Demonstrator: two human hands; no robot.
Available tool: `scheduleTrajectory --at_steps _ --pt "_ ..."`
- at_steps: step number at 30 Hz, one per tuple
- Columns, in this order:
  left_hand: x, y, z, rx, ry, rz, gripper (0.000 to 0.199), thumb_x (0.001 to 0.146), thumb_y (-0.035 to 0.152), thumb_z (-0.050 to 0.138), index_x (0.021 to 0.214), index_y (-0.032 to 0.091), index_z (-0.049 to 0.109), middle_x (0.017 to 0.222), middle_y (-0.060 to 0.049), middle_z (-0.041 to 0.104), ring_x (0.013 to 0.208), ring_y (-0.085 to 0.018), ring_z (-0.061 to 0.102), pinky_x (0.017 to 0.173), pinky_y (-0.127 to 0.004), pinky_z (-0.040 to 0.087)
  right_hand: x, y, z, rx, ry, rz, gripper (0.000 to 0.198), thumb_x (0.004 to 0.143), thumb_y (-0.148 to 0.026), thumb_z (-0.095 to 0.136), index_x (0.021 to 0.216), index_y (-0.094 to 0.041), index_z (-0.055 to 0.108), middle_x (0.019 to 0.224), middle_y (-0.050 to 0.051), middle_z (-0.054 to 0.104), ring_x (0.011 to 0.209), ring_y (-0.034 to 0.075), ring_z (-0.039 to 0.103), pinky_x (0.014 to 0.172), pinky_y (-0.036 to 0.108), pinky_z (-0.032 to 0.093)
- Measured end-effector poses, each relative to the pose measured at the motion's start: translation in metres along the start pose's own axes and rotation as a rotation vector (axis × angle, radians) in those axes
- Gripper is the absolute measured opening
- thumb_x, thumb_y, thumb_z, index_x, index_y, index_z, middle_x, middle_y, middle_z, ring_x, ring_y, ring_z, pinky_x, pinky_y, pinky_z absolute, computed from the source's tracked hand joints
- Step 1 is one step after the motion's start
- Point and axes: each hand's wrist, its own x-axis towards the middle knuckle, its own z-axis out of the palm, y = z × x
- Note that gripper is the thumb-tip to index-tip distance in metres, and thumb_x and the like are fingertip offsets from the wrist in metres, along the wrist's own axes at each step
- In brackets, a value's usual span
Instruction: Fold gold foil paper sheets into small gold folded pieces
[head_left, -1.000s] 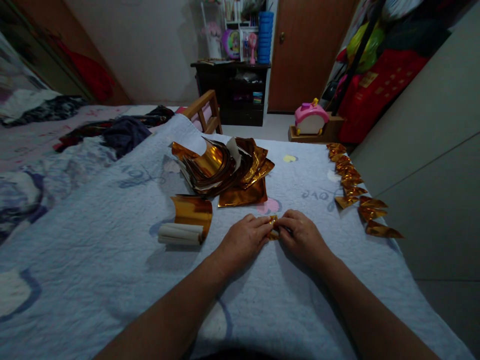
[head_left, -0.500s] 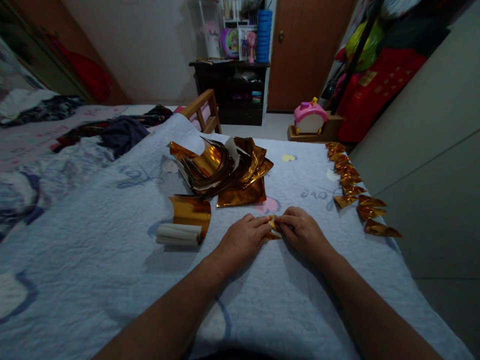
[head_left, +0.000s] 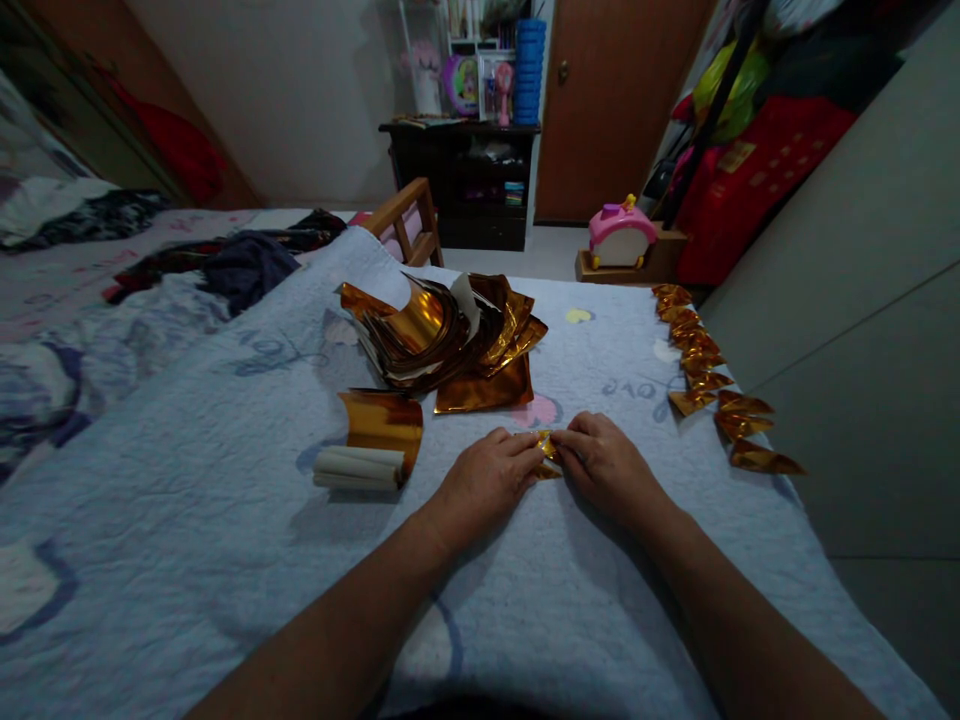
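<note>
So, left hand [head_left: 491,475] and right hand [head_left: 609,465] both have fingers nearly closed, gripping a small folded gold-foil paper piece [head_left: 547,446] between them on the light-blue printed quilt [head_left: 510,620]. Loose pile of curled gold-foil sheets [head_left: 420,318] sits just beyond.

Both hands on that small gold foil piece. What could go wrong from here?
1. The small foil piece might crease crooked or tear: the left hand and right hand both have fingers on it and hide much of it.
2. The row of folded pieces lies along the right edge of the blue blanket; a bump could tip some off.
3. The curled foil stack is loose and uneven, so a knock may spread it.
</note>
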Motion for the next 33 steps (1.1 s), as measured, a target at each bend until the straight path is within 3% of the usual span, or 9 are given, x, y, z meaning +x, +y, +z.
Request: scheduleTrajectory --at_steps 5,9,15,33 --pt "-0.001 -0.001 0.001 -0.024 0.001 -0.018 0.037 0.096 0.022 0.061 0.133 0.022 0.059 0.138 -0.003 0.064 0.110 -0.021 0.059 0.100 -0.038 0.052 -0.001 0.002 0.001 0.039 0.012 0.031 0.019 0.094 -0.020 0.059 0.105 -0.019 0.075 0.094 0.009 0.063 0.089 0.022 0.055 0.081 0.036 0.044" --pt "0.000 -0.001 0.000 -0.038 -0.009 -0.030 0.035 0.094 0.018 0.063 0.130 0.021 0.062 0.137 -0.004 0.065 0.111 -0.021 0.059 0.101 -0.038 0.052 -0.001 0.008 -0.001 0.124 -0.025 0.007 0.027 0.093 -0.013 0.055 0.111 -0.021 0.074 0.094 0.008 0.064 0.090 0.022 0.057 0.083 0.036 0.045" --pt "0.000 -0.001 -0.002 -0.062 -0.002 -0.025 0.031 0.094 0.017 0.063 0.124 0.021 0.064 0.136 -0.004 0.065 0.110 -0.022 0.060 0.100 -0.040 0.052 0.001 0.017 -0.004 0.197 -0.044 -0.011 0.036 0.089 -0.005 0.055 0.113 -0.023 0.074 0.093 0.007 0.065 0.091 0.022 0.058 0.084 0.036 0.046" --pt "0.001 0.000 -0.003 -0.058 -0.014 -0.027 0.030 0.096 0.019 0.061 0.125 0.021 0.063 0.137 -0.004 0.066 0.111 -0.021 0.061 0.100 -0.039 0.051 0.002 0.020 -0.003 0.244 -0.059 0.028 0.030 0.087 -0.008 0.062 0.111 -0.022 0.072 0.098 0.007 0.066 0.095 0.022 0.059 0.087 0.036 0.047"
